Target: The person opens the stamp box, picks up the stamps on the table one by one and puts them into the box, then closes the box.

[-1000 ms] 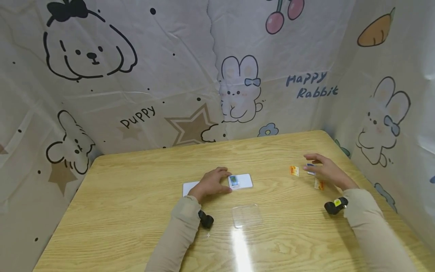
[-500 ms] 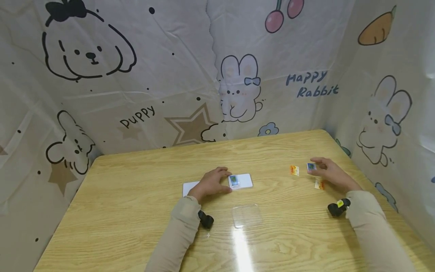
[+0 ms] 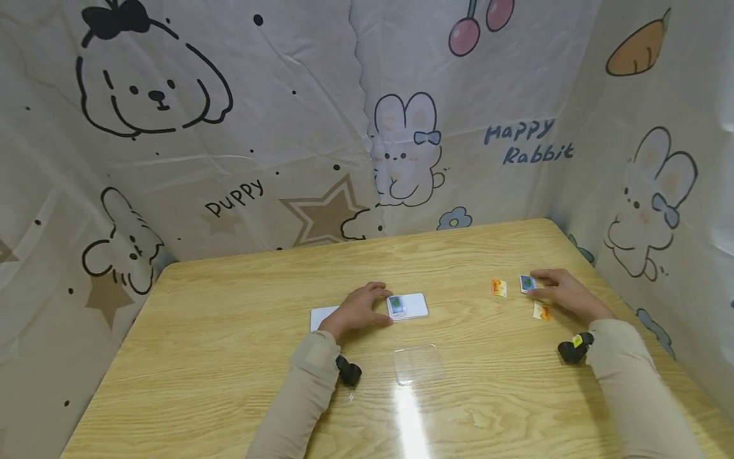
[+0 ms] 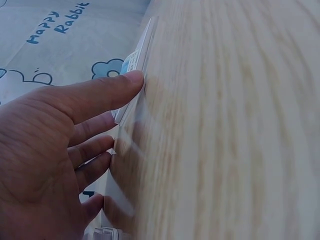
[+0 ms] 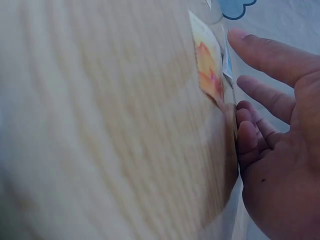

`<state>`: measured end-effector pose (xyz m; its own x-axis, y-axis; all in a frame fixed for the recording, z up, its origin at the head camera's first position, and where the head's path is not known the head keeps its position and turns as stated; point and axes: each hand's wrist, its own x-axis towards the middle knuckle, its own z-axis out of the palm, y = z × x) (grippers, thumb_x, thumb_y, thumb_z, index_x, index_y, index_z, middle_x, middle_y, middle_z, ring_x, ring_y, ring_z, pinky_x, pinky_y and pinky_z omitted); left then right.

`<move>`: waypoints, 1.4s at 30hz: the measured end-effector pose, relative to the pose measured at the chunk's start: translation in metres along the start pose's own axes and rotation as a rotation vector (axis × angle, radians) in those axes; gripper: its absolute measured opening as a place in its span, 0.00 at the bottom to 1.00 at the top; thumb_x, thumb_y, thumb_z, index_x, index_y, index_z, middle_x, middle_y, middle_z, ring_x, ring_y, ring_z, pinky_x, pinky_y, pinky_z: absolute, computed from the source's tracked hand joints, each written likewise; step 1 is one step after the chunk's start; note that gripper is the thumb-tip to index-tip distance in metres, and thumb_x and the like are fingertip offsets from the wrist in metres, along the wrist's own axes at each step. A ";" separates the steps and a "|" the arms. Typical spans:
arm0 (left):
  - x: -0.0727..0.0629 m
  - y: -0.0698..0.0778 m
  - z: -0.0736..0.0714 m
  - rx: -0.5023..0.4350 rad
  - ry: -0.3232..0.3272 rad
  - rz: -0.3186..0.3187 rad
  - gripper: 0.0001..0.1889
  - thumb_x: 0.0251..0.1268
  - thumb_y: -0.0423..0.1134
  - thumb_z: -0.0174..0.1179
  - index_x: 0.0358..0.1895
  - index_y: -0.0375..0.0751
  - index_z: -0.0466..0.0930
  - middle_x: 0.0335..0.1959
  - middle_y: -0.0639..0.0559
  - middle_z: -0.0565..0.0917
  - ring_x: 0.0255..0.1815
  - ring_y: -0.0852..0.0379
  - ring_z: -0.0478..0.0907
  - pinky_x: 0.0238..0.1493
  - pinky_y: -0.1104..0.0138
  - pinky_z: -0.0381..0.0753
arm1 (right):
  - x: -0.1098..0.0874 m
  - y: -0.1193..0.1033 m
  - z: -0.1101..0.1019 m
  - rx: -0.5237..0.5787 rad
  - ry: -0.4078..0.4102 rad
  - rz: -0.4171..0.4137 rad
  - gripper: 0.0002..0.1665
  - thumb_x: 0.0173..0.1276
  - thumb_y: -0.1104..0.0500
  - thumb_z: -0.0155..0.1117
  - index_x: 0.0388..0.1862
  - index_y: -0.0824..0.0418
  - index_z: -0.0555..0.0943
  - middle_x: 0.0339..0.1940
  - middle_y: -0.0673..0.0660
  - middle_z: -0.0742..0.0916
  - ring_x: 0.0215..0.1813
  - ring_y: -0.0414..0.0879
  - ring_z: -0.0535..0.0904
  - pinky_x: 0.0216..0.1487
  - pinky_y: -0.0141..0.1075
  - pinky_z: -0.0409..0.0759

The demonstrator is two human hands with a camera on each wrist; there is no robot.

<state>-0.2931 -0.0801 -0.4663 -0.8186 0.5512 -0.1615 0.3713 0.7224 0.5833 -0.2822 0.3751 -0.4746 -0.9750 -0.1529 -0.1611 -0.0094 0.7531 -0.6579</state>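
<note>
My left hand [image 3: 357, 309] rests on the table around the left end of a thin white rectangular case [image 3: 414, 306], thumb on its near edge and fingers toward the far edge. A small blue-green picture sticker [image 3: 397, 306] lies on that case. In the left wrist view the thumb touches the case edge [image 4: 145, 45]. My right hand [image 3: 568, 294] hovers low at the right side of a small blue picture card [image 3: 527, 284], thumb and forefinger spread apart. Two orange picture cards lie nearby, one to the left [image 3: 499, 288] and one nearer [image 3: 541, 311].
Another white flat piece [image 3: 321, 317] sticks out left of my left hand. A clear plastic lid-like sheet [image 3: 418, 364] lies on the wooden table [image 3: 229, 357] in front. Printed cloth [image 3: 309, 95] walls in the back and sides.
My right hand has drawn back a little to the right and toward me, uncovering the blue card and the nearer orange card. The left hand stays in place.
</note>
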 end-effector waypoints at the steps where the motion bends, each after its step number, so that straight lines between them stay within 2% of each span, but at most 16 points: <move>1: 0.000 0.000 0.000 -0.008 0.000 -0.002 0.32 0.60 0.49 0.67 0.68 0.47 0.70 0.75 0.47 0.61 0.75 0.41 0.57 0.74 0.46 0.56 | 0.001 0.000 0.000 -0.014 0.004 -0.001 0.45 0.68 0.45 0.62 0.69 0.77 0.62 0.70 0.79 0.63 0.70 0.75 0.56 0.66 0.66 0.59; 9: 0.000 0.001 0.000 -0.021 -0.007 -0.002 0.32 0.60 0.47 0.67 0.68 0.46 0.69 0.75 0.47 0.60 0.75 0.40 0.56 0.74 0.47 0.57 | 0.008 0.002 0.004 -0.076 0.035 -0.042 0.41 0.66 0.49 0.65 0.65 0.79 0.67 0.66 0.80 0.68 0.67 0.75 0.60 0.63 0.67 0.62; 16: 0.002 -0.004 0.002 -0.030 -0.011 0.001 0.32 0.60 0.47 0.67 0.68 0.47 0.69 0.76 0.47 0.59 0.76 0.40 0.55 0.75 0.48 0.56 | 0.008 0.001 0.008 -0.087 0.047 -0.069 0.36 0.66 0.52 0.66 0.61 0.78 0.71 0.63 0.79 0.72 0.64 0.74 0.66 0.61 0.66 0.66; 23: 0.002 -0.003 0.001 -0.022 -0.011 0.003 0.32 0.61 0.48 0.67 0.68 0.46 0.69 0.76 0.47 0.59 0.76 0.41 0.55 0.75 0.48 0.56 | 0.007 -0.002 0.009 -0.070 0.052 -0.057 0.34 0.66 0.52 0.66 0.60 0.78 0.72 0.60 0.78 0.75 0.62 0.71 0.69 0.60 0.64 0.68; 28: 0.001 -0.001 0.001 -0.072 -0.022 0.001 0.33 0.60 0.45 0.67 0.68 0.44 0.69 0.76 0.45 0.58 0.77 0.39 0.53 0.75 0.47 0.56 | 0.002 -0.005 0.005 -0.033 0.024 -0.005 0.39 0.68 0.45 0.63 0.63 0.75 0.69 0.60 0.76 0.75 0.59 0.67 0.72 0.56 0.58 0.72; 31: 0.001 -0.001 0.001 -0.053 -0.019 0.005 0.33 0.60 0.46 0.67 0.68 0.44 0.69 0.76 0.45 0.59 0.76 0.39 0.54 0.75 0.47 0.56 | -0.002 -0.009 0.003 0.004 0.007 0.022 0.40 0.69 0.42 0.61 0.65 0.72 0.67 0.61 0.74 0.75 0.59 0.65 0.73 0.56 0.54 0.74; 37: 0.000 0.000 0.000 -0.013 -0.009 0.003 0.33 0.61 0.48 0.66 0.69 0.46 0.69 0.75 0.46 0.60 0.76 0.40 0.56 0.74 0.46 0.56 | -0.007 -0.026 -0.003 0.016 0.024 0.006 0.37 0.71 0.42 0.57 0.67 0.67 0.67 0.62 0.71 0.74 0.59 0.63 0.73 0.51 0.46 0.76; 42: -0.001 0.002 -0.001 -0.004 -0.015 -0.009 0.33 0.61 0.49 0.66 0.69 0.46 0.69 0.76 0.47 0.60 0.76 0.41 0.56 0.74 0.46 0.56 | -0.006 -0.047 -0.005 0.033 0.026 -0.024 0.38 0.70 0.40 0.57 0.68 0.64 0.67 0.64 0.68 0.73 0.59 0.60 0.71 0.52 0.47 0.75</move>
<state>-0.2922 -0.0797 -0.4641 -0.8154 0.5507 -0.1787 0.3621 0.7259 0.5848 -0.2771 0.3433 -0.4389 -0.9800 -0.1540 -0.1263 -0.0260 0.7276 -0.6856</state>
